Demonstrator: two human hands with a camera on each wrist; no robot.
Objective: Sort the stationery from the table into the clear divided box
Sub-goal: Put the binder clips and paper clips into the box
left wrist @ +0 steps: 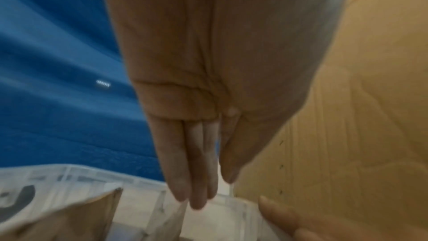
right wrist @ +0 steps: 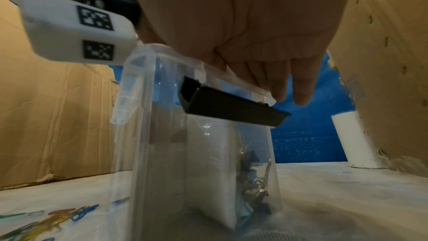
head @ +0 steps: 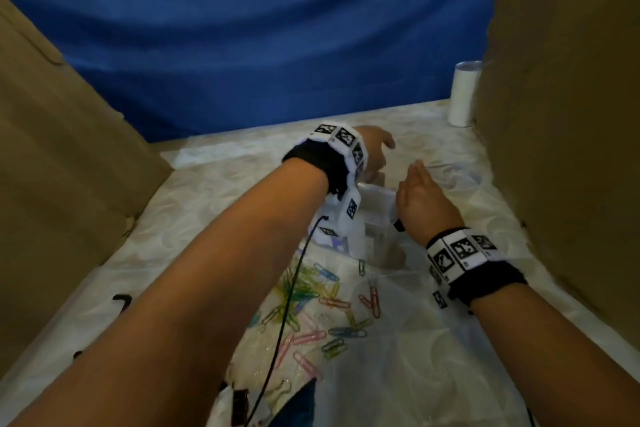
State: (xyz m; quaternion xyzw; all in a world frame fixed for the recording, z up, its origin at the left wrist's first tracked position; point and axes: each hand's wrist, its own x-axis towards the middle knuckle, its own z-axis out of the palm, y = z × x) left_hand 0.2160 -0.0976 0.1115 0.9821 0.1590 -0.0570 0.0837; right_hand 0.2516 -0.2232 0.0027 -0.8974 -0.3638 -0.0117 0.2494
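Observation:
The clear divided box stands mid-table, its rim below my left hand. That hand hovers over the far side of the box, fingers straight and together, holding nothing. My right hand is at the box's right rim, fingers extended. A black binder clip sits tight under its palm, and one end pokes out by the wrist. The thumb is hidden. One compartment of the box holds several small clips. Coloured paper clips lie scattered in front.
Cardboard walls stand to the left and right, with blue cloth behind. A white cylinder stands at the back right. Black binder clips lie at the left edge and near front. A black cable hangs from my left wrist.

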